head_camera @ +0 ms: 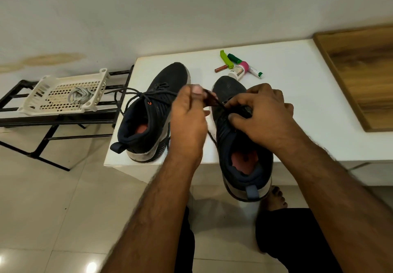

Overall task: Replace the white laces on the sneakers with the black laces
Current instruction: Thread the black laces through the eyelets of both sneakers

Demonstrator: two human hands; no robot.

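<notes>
Head view: two dark knit sneakers on a white table, both hands working over the one at centre right of the frame
Left hand (188, 119): fingers pinched together on a strand of the black lace (212, 100), thumbnail up, just left of the shoe's toe
Right hand (263, 113): fingers curled and clamped on the tongue and eyelet area of the right sneaker (240, 145); the lace runs taut between the two hands
Right sneaker: high collar of soft dark fabric, pinkish insole, pale scuffed sole, blue-grey heel tab; its heel hangs past the near table edge
Left sneaker (148, 113): centre left, same build, already threaded with a dark lace whose loose ends loop off the table's left edge; small orange eyelet mark on its side
White laces (81, 96): a greyish-white bundle lying in a cream perforated plastic basket (42, 94) at left of frame, well apart from the shoes
Rack (23, 119): black metal bars bearing the basket
Table (297, 102): smooth, matt white top; a green clip, a pink-capped tube and small bottles (240, 68) cluster at upper centre
Wooden panel (361, 77): grained brown, at right edge
Room: glossy pale floor tiles (53, 209), white wall with a brownish stain at upper left; a bare foot and dark trousers below the table
</notes>
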